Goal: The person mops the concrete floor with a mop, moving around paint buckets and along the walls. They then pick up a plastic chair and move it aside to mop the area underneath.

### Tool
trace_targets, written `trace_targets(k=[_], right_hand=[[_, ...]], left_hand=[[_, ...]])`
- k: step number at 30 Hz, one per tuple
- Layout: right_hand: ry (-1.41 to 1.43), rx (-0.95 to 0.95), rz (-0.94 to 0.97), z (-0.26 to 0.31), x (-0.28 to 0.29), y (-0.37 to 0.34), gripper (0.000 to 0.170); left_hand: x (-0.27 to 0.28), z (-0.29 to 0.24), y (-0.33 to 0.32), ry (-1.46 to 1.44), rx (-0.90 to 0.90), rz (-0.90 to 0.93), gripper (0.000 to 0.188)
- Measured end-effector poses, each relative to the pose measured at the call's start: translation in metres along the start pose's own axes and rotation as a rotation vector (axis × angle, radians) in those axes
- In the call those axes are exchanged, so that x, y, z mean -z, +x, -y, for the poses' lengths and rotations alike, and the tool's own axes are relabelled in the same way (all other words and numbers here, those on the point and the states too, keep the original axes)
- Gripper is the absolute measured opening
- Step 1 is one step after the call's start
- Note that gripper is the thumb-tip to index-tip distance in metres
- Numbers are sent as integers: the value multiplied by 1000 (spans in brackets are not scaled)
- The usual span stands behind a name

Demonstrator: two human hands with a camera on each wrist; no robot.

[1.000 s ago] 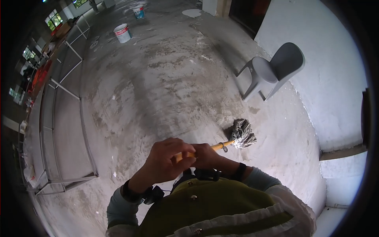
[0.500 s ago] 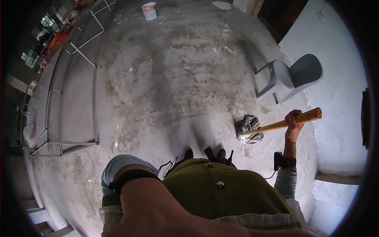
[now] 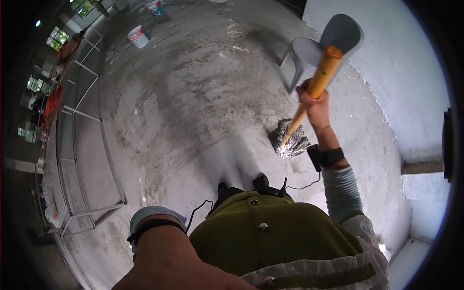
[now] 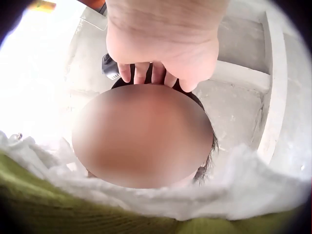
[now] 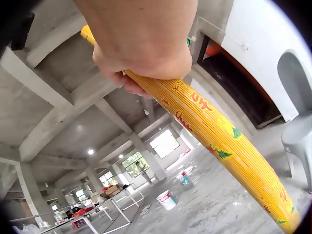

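My right hand (image 3: 316, 108) is curled round the yellow handle (image 3: 303, 113) of a mop, below its thick top end. In the right wrist view the handle (image 5: 209, 131) shows red characters and green leaves and slants down to the right. The grey string mop head (image 3: 292, 140) rests on the concrete floor just beyond my feet. My left hand (image 4: 163, 44) is raised to the head, its fingers (image 4: 140, 73) lying against a dark band above the blurred face. In the head view only its wrist and forearm show, and the fingers are hidden.
A grey plastic chair (image 3: 302, 50) stands beyond the mop, beside the white wall (image 3: 396, 72). Along the left runs a metal table frame (image 3: 99, 210). Paint buckets, one of them white and red (image 3: 139, 36), stand farther off on the stained floor (image 3: 193, 96).
Both hands were together at the mop handle; the left has since risen to the head. The right, still gripping the handle, first swung right, then forward. The head view has tilted too.
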State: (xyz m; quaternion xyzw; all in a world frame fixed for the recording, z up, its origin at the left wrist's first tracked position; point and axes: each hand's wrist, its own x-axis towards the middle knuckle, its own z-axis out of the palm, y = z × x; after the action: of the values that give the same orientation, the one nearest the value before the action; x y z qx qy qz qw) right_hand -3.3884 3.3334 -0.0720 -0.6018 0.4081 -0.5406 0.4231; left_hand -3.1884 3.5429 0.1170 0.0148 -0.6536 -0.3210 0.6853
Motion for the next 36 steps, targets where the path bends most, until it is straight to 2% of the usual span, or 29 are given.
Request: trace_targets(k=[2,3,5,10,18,27,29,30,31,33,35,36], right_hand=[[46,62,100,-11,-11,-1,14],[-52,30,148,-7,-13,-3,21],[-74,104,172,-5,-17,-6,22],[-89,173,176,-4,-2,2,26],[-75,100,111,-9,28,36,26],[-4,-44,43,-35,63,95,25],[11,-33,31,-44,63,112,25],[33,-32,24,-48,63,117,25],[-7,-19,27,-46,62,123,25],[-11,-19,33,-51,58,132,24],[-16,-35,56,-50,57,136,21],[-72,-47,56,-47,58,137,20]], left_hand=[[-22,17,7,-46,-11,17,18],[-28,27,13,-68,-15,22,18],[-45,53,25,-118,-26,30,18],[-70,47,23,-211,-68,33,18],[-84,112,60,-290,-158,-2,18],[-48,191,104,-379,-341,-101,19],[-10,208,82,-169,87,206,41],[19,227,92,153,87,468,43],[19,264,85,315,-88,237,35],[35,298,86,629,215,121,45],[43,340,89,583,366,8,49],[40,356,92,571,364,12,49]])
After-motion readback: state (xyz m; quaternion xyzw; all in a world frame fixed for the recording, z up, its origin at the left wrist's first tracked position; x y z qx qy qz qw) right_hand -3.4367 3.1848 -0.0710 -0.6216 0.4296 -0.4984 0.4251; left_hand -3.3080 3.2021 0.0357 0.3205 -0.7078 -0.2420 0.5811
